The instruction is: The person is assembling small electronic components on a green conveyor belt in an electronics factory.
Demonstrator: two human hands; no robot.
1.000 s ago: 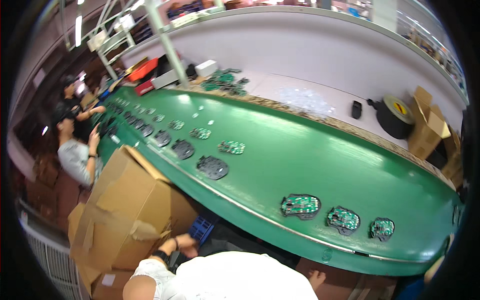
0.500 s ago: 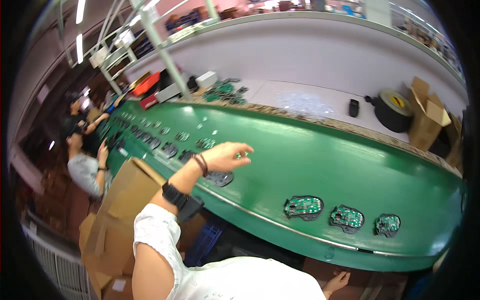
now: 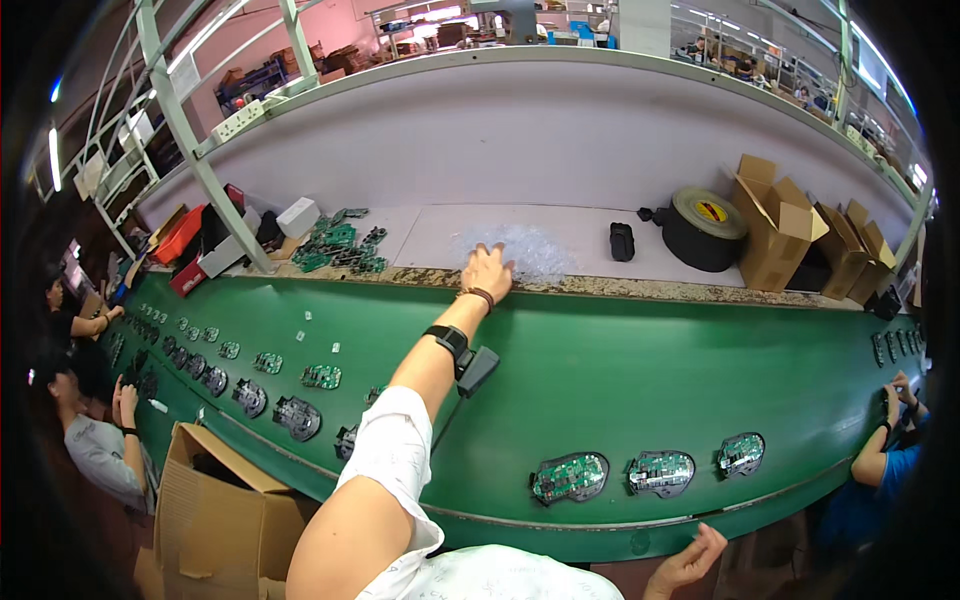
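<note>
My left hand (image 3: pixel 487 272) reaches across the green belt to the shelf behind it. Its fingers are spread over the near edge of a pile of small clear plastic pieces (image 3: pixel 535 250); whether they touch any is unclear. My right hand (image 3: pixel 688 563) is low at the near edge of the belt, fingers curled together, and what it holds, if anything, is hidden. Between my hands and to the right lie three black housings with green circuit boards in them: one on the left (image 3: pixel 570 478), one in the middle (image 3: pixel 661 473), one on the right (image 3: pixel 741 455).
Rows of black housings (image 3: pixel 297 418) and green boards (image 3: pixel 321 377) run left along the belt (image 3: pixel 620 370). Loose boards (image 3: pixel 340 245), a tape roll (image 3: pixel 704 230) and cardboard boxes (image 3: pixel 775 225) line the shelf. An open carton (image 3: pixel 225 520) stands at left. People work at both sides.
My left hand has moved from above the belt to the clear pieces on the shelf, its fingers spreading. The view has swung left to right, bringing a person in blue into sight.
</note>
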